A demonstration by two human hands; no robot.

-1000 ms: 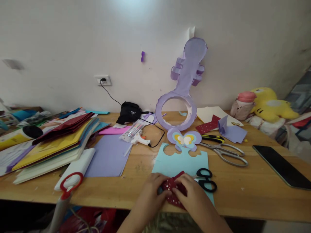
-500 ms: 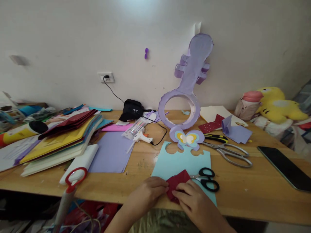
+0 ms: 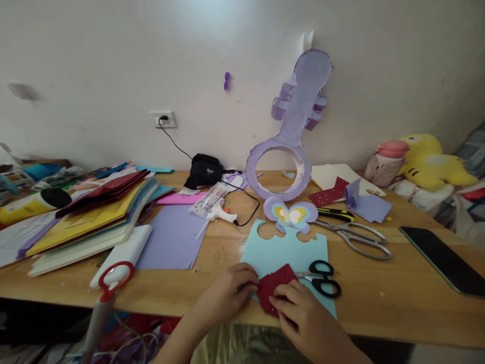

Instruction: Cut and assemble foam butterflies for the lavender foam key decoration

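Observation:
A folded piece of dark red paper lies near the table's front edge, over a light blue sheet with curved cut-outs. My left hand pinches the red paper's left corner between thumb and fingers. On its lower right side, my right hand grips the paper with fingers curled, partly hiding it. Black-handled scissors rest on the blue sheet, their blades running toward the red paper. Just behind the sheet sits a layered paper butterfly in purple, blue, yellow and white.
Large metal scissors, a yellow-black utility knife and a phone lie to the right. A purple guitar-like paper shape leans on the wall. Left are a white glue gun, purple sheets and a paper stack.
My left hand has shifted slightly up and its fingers have arched at the red paper's left corner. My right hand has hardly moved. The whole view has shifted a little.

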